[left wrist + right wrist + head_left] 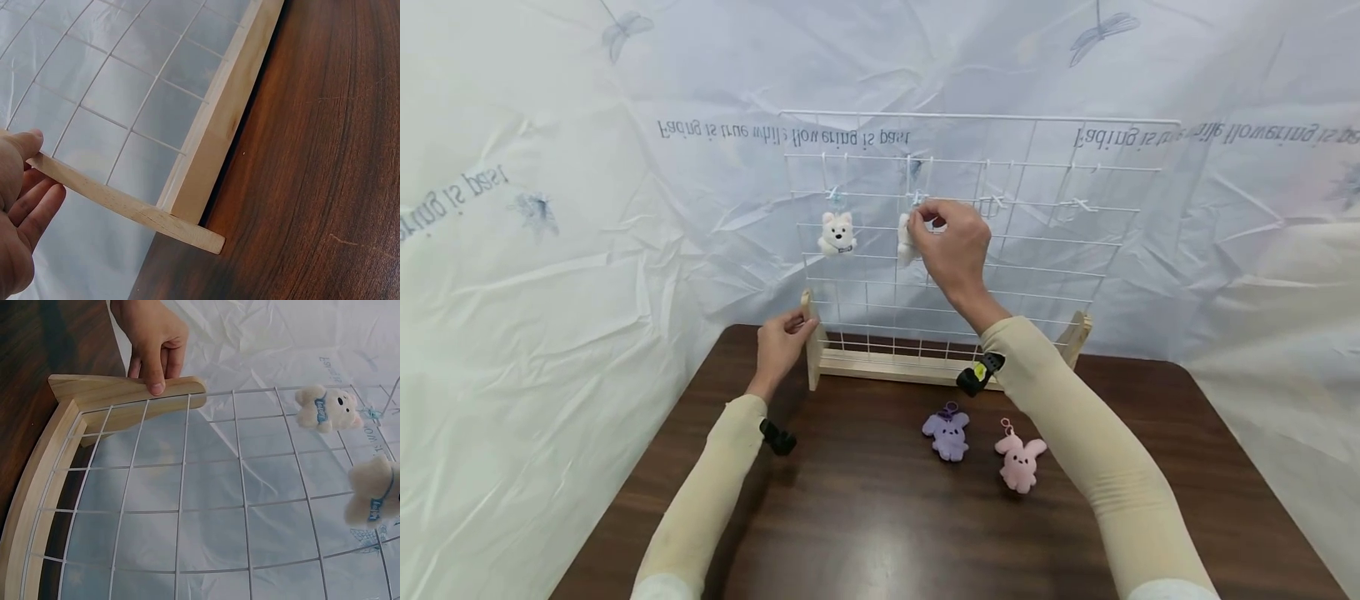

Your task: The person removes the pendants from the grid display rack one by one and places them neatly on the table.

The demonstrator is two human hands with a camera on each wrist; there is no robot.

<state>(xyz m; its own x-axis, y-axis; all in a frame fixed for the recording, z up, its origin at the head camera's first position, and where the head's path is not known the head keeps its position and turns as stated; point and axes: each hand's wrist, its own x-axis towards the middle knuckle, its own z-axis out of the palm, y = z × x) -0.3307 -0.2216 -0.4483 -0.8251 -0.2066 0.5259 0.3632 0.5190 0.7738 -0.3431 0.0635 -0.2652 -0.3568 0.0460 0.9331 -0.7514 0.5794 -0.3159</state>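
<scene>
My left hand (pixel 781 346) grips the wooden side post (pixel 119 201) of a white wire grid rack, thumb on one face and fingers on the other. With thumb and forefinger, my right hand (pixel 957 246) pinches a white plush dog keychain (pixel 372 490) at its upper edge, just below a hook (pixel 917 197) on the grid. That hand partly covers the plush in the head view. To its left, another white plush dog keychain (pixel 837 234) hangs from a hook, facing forward.
On the brown table (pixel 850 500) in front of the rack lie a purple plush bunny keychain (pixel 950 439) and a pink one (pixel 1019 467). Two more white hooks (pixel 992 202) are on the right of the wire grid (pixel 1045 237). White printed sheeting (pixel 550 292) hangs behind.
</scene>
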